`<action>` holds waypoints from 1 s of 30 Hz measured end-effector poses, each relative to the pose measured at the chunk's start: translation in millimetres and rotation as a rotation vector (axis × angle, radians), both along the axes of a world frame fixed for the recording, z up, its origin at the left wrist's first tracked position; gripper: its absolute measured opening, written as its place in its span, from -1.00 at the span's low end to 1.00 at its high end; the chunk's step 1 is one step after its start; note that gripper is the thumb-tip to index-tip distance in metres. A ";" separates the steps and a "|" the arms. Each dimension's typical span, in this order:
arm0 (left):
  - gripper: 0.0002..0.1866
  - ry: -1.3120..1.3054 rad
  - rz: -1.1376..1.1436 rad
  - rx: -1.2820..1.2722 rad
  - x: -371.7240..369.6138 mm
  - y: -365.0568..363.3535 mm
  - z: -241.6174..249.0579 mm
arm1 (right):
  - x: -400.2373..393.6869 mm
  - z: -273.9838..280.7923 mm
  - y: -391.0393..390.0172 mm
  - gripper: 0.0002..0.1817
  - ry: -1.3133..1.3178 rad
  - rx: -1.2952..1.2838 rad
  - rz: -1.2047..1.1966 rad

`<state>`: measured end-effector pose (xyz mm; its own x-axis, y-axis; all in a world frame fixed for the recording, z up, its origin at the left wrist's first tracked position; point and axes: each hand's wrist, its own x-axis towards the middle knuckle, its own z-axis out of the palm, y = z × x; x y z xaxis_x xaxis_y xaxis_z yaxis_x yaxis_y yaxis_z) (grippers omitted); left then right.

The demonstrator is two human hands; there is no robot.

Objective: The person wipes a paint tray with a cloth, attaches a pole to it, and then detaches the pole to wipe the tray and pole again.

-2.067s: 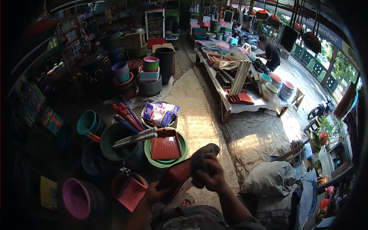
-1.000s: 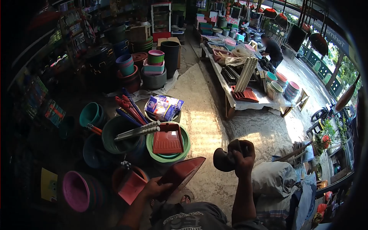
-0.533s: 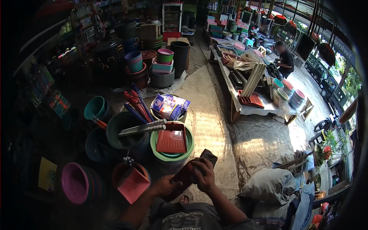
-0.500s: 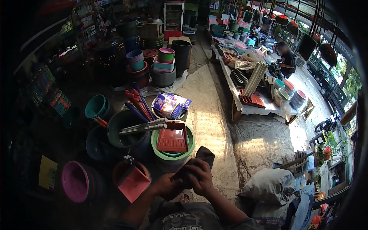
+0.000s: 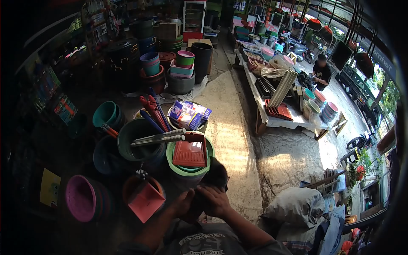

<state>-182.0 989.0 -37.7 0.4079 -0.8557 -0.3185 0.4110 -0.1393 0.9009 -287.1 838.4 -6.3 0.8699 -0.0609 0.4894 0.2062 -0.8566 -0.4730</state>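
A dark, soft-looking item [image 5: 217,173] sticks up past my hands, in front of the green tubs. Its exact kind is lost in shadow. My right hand [image 5: 216,201] is closed on it from the right, fingers reaching across its near side. On the other side, my left hand [image 5: 182,206] grips its lower part with the thumb up. Just beyond the item stands a pale green tub [image 5: 171,162] with a red dustpan [image 5: 190,152] lying on top. A coral-red dustpan [image 5: 146,202] rests in an orange bucket to the left of my left hand.
Pink tubs [image 5: 80,199] and a large dark green bucket [image 5: 126,146] holding white-handled rods stand left. Plastic-wrapped packs [image 5: 189,114] sit farther on. A long table [image 5: 278,121] bears wares; a person [image 5: 321,73] stands behind it. White sacks [image 5: 295,206] lie right.
My hands have shifted slightly left, and the right hand's fingers lie flatter across the dark item. The item now stands more upright. Behind the table, the person has turned and raised their arms.
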 end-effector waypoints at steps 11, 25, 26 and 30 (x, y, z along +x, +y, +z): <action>-0.49 -0.245 0.099 0.196 1.6 57.6 31.8 | -51.5 -63.4 -117.8 -0.59 0.086 0.801 -0.667; -0.47 -0.803 -0.127 0.639 13.0 72.1 -32.1 | 73.5 -177.6 -67.9 -0.69 0.217 1.494 -0.753; -0.47 -0.799 -0.134 0.654 13.5 79.8 -43.7 | 90.2 -191.4 -65.1 -0.69 0.226 1.508 -0.755; -0.48 -0.928 -0.198 0.664 35.6 77.3 -71.5 | 145.6 -295.9 -76.8 -0.67 0.327 1.367 -0.865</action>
